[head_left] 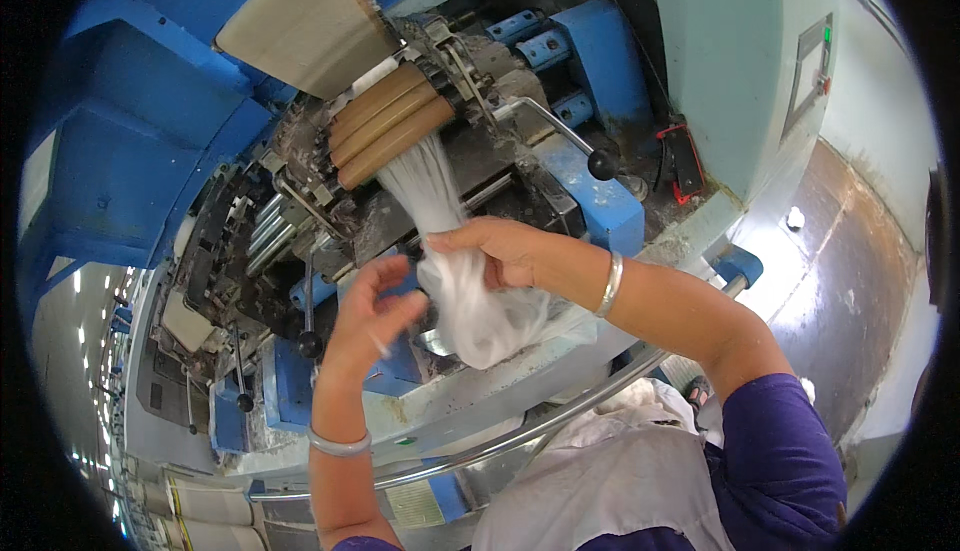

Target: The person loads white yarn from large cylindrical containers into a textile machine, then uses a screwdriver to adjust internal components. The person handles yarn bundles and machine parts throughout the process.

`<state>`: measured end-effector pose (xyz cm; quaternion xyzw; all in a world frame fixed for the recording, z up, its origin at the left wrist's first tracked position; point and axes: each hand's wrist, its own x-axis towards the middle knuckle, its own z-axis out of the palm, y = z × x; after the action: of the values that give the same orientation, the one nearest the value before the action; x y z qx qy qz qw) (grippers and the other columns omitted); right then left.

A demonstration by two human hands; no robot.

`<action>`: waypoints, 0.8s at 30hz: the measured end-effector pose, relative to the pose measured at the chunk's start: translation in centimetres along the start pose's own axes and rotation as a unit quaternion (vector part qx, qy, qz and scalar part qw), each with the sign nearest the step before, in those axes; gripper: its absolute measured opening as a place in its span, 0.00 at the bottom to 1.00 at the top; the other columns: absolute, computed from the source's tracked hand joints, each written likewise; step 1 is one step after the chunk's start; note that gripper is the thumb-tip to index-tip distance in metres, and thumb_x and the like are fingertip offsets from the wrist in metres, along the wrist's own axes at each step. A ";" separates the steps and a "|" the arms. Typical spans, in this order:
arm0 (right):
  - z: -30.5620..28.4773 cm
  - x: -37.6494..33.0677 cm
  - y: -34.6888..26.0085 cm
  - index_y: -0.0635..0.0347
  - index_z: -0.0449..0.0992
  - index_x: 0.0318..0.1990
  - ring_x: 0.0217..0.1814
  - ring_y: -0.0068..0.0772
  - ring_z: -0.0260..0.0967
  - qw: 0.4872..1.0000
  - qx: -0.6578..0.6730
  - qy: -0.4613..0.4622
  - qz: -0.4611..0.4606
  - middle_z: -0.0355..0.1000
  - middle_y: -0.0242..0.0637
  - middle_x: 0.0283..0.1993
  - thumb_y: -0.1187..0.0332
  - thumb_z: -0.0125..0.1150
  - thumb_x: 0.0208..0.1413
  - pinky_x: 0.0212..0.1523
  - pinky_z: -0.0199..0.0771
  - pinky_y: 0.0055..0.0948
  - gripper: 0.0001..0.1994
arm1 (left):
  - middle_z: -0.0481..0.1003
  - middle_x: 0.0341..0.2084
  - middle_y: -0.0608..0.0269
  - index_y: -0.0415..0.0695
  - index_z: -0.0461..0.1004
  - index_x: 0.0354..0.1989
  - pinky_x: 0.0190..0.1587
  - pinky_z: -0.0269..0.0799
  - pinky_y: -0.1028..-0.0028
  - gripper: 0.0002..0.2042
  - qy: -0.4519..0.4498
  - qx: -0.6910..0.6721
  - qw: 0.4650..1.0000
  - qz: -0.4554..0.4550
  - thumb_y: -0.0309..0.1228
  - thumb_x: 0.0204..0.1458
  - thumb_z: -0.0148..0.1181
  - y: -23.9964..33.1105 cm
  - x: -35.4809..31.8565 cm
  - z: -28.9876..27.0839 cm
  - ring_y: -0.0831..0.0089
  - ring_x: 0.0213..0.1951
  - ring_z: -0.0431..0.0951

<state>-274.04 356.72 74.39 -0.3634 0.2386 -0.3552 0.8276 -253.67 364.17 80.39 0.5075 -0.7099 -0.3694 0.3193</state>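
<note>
A bundle of white fibre [470, 316] hangs from brown rollers [392, 123] of a machine, and its lower end lies in a loose, looped heap. My right hand [492, 251] is closed around the bundle below the rollers, thumb across the front. Just left of the fibre is my left hand [375, 311], slightly blurred, its bent fingers apart and nothing seen between them. Some fibre hides part of my right fingers.
A lever with a black knob [602, 164] juts out to the right of the rollers; another black-knobbed lever [310, 343] is near my left wrist. A curved metal rail [560, 416] runs between my body and the machine. A raised beige-faced cover [305, 26] stands above the rollers.
</note>
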 end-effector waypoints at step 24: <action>-0.4 -12.1 3.9 0.57 0.74 0.46 0.39 0.41 0.73 0.454 -0.779 0.136 -0.409 0.73 0.39 0.41 0.58 0.64 0.49 0.39 0.75 0.39 0.19 | 0.70 0.26 0.61 0.46 0.67 0.32 0.48 0.72 0.50 0.15 0.084 -0.506 0.853 -0.090 0.45 0.62 0.49 -1.7 11.1 0.9 0.54 0.38 0.76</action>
<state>-280.39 367.67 72.85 -0.8594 0.3491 -0.3636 -0.0852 -256.69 353.34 79.34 0.3663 -0.3464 -0.6609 0.5559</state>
